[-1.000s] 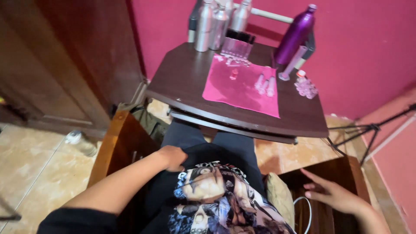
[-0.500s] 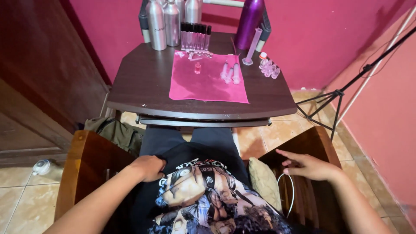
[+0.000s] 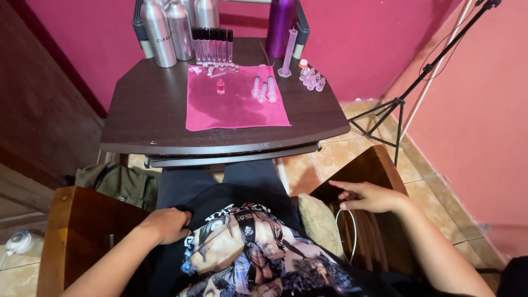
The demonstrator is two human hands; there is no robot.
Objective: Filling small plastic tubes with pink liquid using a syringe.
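The left hand [image 3: 165, 224] rested on the lap, fingers curled against the black shirt [image 3: 258, 247]. The right hand [image 3: 369, 196], fingers loosely apart, touched a wooden chair arm [image 3: 363, 170] beside a white cable [image 3: 352, 231]. Ahead, well apart, a table [image 3: 148, 115] carried a pink cloth [image 3: 234, 104], silver bottles [image 3: 170, 30] and small vials [image 3: 312, 80].

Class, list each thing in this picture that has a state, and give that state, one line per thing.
Left hand: empty, resting at the shirt's edge.
Right hand: fingers spread, on the wooden chair arm.
Pink cloth: spread flat on the table.
Silver bottles: upright, capped.
Measuring cylinder: upright.
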